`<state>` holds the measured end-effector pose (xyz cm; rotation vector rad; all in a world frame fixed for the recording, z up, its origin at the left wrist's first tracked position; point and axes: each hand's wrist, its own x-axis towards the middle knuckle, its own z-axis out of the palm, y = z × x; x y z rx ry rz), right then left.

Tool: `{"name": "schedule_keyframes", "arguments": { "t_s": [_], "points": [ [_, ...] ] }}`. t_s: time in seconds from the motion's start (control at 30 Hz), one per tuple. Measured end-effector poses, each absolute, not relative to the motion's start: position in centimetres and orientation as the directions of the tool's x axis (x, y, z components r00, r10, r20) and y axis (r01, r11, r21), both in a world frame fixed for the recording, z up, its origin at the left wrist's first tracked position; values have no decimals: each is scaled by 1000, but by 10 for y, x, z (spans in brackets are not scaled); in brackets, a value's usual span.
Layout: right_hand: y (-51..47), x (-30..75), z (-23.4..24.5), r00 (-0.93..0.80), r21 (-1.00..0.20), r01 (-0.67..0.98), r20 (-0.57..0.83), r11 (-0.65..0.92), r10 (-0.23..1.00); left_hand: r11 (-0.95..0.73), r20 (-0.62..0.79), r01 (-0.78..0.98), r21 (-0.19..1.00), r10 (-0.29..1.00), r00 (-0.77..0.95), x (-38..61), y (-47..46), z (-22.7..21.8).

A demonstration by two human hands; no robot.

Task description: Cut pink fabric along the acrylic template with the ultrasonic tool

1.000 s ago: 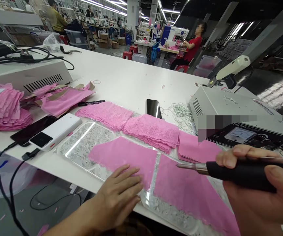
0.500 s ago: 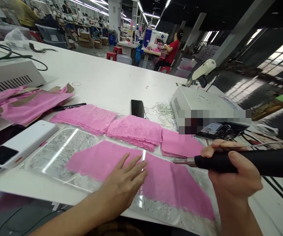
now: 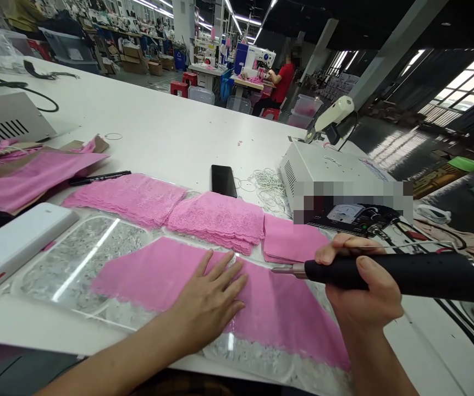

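Observation:
A wide pink fabric piece (image 3: pixel 146 275) lies flat on a clear plastic sheet (image 3: pixel 67 275) at the front of the table. My left hand (image 3: pixel 210 300) rests palm down on its middle, fingers spread. My right hand (image 3: pixel 364 286) is wrapped round a thick black-handled tool (image 3: pixel 418 275) with a thin metal tip and a cable at its rear. The tip points left, at the upper edge of the fabric, right of my left fingers; whether it touches I cannot tell. Just behind lie two stacks of pink lace (image 3: pixel 216 217) and a stack of plain pink pieces (image 3: pixel 292 236).
A grey control box (image 3: pixel 336 165) with a dial stands back right, a tangle of white thread (image 3: pixel 268 187) beside it. A phone (image 3: pixel 222 180) lies behind the lace. At left are a white device (image 3: pixel 22 242) and pink scraps (image 3: pixel 43 173). A person in red (image 3: pixel 284 80) sits at a distant sewing machine.
The tool in my right hand has shifted left, its tip nearer my left hand. My left hand stays on the fabric. The whole view has drifted slightly.

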<state>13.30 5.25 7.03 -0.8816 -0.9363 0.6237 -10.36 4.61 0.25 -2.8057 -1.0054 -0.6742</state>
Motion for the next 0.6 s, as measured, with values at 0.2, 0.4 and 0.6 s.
{"name": "schedule_keyframes", "arguments": {
  "t_s": [0.2,0.4,0.6],
  "points": [
    [55,128,67,462,-858,-113,400,500,791,-780,390,623,61,593,704,-104,46,7],
    [57,124,65,434,-862,-119,402,494,806,-771,385,630,90,610,692,-104,45,6],
    [58,121,63,436,-859,-107,412,500,800,-761,405,637,122,624,669,-105,45,6]
  ]
}}
